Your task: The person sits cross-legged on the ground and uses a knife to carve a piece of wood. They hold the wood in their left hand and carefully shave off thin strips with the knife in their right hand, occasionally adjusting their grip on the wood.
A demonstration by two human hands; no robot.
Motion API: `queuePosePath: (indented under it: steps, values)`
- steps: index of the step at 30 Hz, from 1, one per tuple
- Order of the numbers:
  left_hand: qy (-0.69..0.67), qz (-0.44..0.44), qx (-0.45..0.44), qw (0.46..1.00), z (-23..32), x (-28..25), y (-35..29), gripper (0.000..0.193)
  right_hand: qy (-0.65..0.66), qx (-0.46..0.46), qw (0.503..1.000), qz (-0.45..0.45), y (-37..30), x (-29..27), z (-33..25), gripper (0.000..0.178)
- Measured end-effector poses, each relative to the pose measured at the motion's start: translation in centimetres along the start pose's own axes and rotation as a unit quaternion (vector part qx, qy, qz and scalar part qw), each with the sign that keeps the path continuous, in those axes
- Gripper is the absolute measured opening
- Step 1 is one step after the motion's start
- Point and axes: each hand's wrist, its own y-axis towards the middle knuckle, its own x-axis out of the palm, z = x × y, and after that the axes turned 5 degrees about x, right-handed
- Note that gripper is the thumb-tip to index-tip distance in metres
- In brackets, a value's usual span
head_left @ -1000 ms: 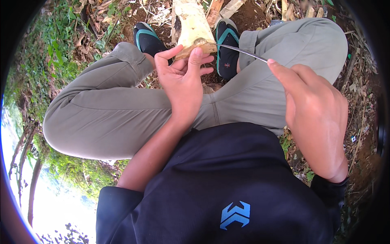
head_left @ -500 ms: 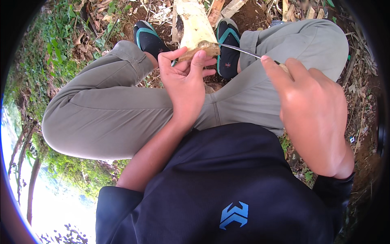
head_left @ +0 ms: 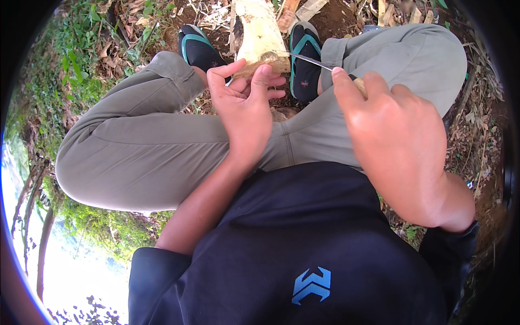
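Observation:
Between my feet, a small brown piece of wood [head_left: 277, 66] with a rounded knob on it is pinched in my left hand [head_left: 244, 100], thumb on the near side and fingers curled behind. It rests against the near end of a pale, stripped log [head_left: 261, 30]. My right hand [head_left: 392, 127] is wrapped around the wooden handle of a knife, its index finger stretched forward along the tool. The slim blade [head_left: 311, 60] points left, and its tip lies at the top of the wood piece beside the knob. Most of the handle is hidden in my fist.
My feet in dark socks and green-strapped sandals [head_left: 306, 65] flank the log, with my bent knees in grey-green trousers [head_left: 141, 146] to either side. Split wood pieces [head_left: 387, 16] lie at the far right. Wood shavings, dry leaves and green plants [head_left: 76, 70] cover the ground.
My right hand has moved left and slightly away from me, carrying the blade tip further across the wood's top. My left hand and the wood have shifted slightly left.

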Motion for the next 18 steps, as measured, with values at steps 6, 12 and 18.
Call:
queuePosePath:
  steps: [6,12,18]
  values:
    - [0.001,0.008,0.000,1.000,0.3,0.1,0.1,0.036,0.044,0.027,0.998,0.018,-0.7,0.0,0.5,0.046]
    - [0.006,0.010,-0.004,1.000,0.1,0.1,-0.2,0.035,0.025,0.027,0.999,0.020,-0.8,0.8,0.2,0.048]
    - [0.014,0.014,-0.010,1.000,-0.1,-0.2,-0.4,0.035,0.005,0.006,1.000,0.000,-0.5,1.1,0.0,0.048]
